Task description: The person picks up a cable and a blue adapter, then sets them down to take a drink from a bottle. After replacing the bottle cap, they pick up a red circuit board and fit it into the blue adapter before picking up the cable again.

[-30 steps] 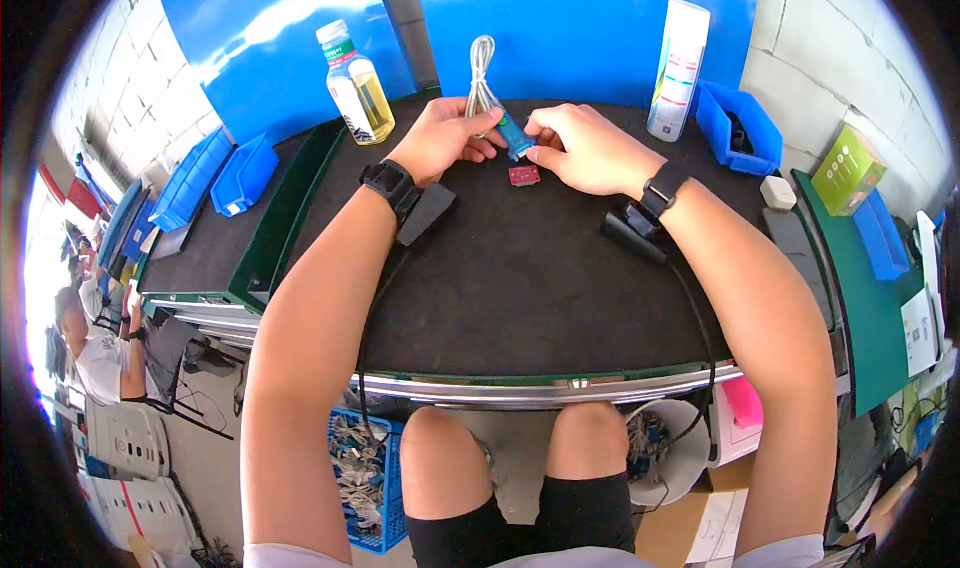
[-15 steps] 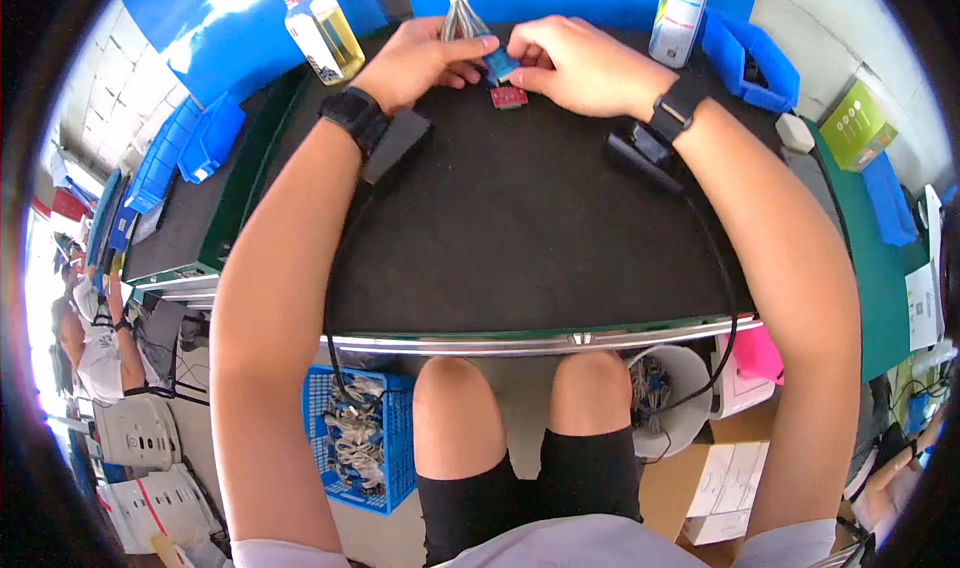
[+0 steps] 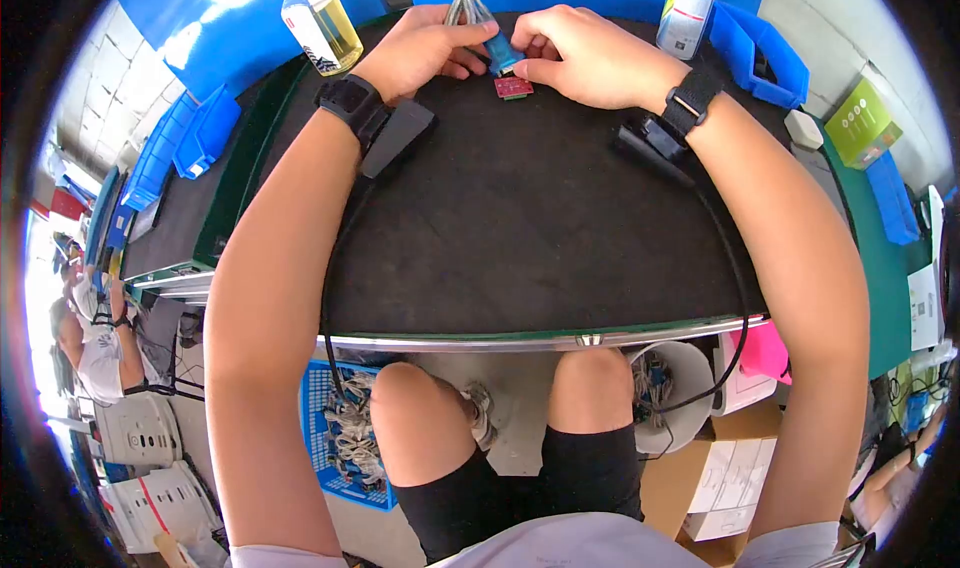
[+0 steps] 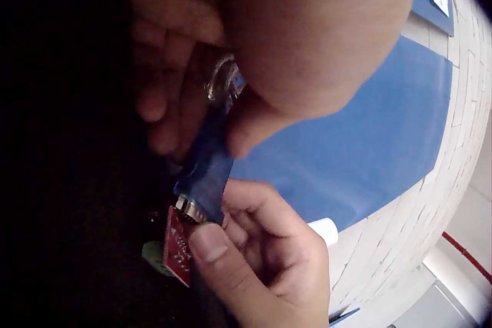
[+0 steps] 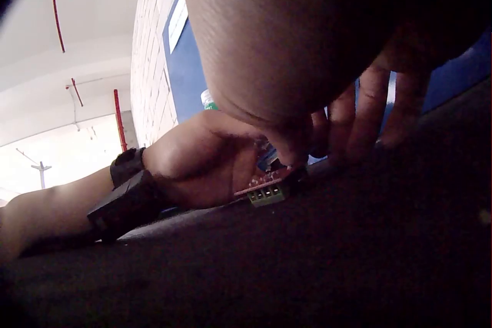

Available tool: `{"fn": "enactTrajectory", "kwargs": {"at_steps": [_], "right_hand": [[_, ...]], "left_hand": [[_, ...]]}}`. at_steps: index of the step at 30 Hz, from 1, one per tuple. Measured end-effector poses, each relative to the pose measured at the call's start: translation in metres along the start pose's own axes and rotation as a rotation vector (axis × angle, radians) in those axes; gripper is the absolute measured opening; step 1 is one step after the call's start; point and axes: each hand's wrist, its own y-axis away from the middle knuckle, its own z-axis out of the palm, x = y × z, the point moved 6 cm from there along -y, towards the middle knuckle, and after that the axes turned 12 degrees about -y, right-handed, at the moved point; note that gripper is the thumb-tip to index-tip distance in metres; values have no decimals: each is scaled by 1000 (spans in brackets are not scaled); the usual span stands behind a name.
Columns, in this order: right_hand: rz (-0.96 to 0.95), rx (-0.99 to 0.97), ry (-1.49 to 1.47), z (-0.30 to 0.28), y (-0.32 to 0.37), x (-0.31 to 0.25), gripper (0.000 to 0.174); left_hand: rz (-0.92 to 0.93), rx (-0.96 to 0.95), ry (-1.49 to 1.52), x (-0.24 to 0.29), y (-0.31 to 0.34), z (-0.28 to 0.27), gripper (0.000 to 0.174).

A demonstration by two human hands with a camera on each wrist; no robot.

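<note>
A blue cable connector (image 3: 503, 54), with a bundled grey cable (image 3: 468, 6) behind it, is gripped by the left hand (image 3: 425, 54) between thumb and fingers. Its metal end meets a small red circuit board (image 4: 177, 249) with a green terminal block (image 4: 156, 257) on its far edge. The right hand (image 3: 590, 60) pinches at the joint of connector and board, thumb on the near side in the left wrist view. In the right wrist view the board (image 5: 264, 183) is tilted just above the dark mat, terminal openings outward. Whether the plug is fully seated cannot be told.
A bottle of yellow liquid (image 3: 322, 28) stands at the back left, a white spray can (image 3: 688, 13) at the back right beside a blue bin (image 3: 757, 56). A green box (image 3: 862, 123) is farther right. Below the table edge are a blue basket (image 3: 318, 408) and a white bucket (image 3: 690, 368).
The head view has tilted, so the table items appear higher than a second ago. Both hands keep their hold at the connector and board. One knee has shifted left, showing a foot.
</note>
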Motion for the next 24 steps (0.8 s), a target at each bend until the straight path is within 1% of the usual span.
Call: {"fn": "enactTrajectory", "kwargs": {"at_steps": [1,3,5,9,16,21,24], "right_hand": [[-9,12,0,0,0,1,21],[-23,25,1,-1,0,-1,21],[21,-15,-16,1,-1,1,20],[-23,7,-45,1,0,1,19],[9,-7,-27,-1,0,-2,19],[-7,-5,-24,0,0,-2,18],[15,-24,-20,0,1,-4,18]], "left_hand": [[2,3,-2,1,1,1,35],[-10,35,44,1,3,2,29],[-10,33,57,1,3,2,29],[-19,31,91,2,3,2,28],[-36,25,108,6,4,2,30],[-22,19,132,6,4,2,32],[-4,6,120,7,4,3,34]]}}
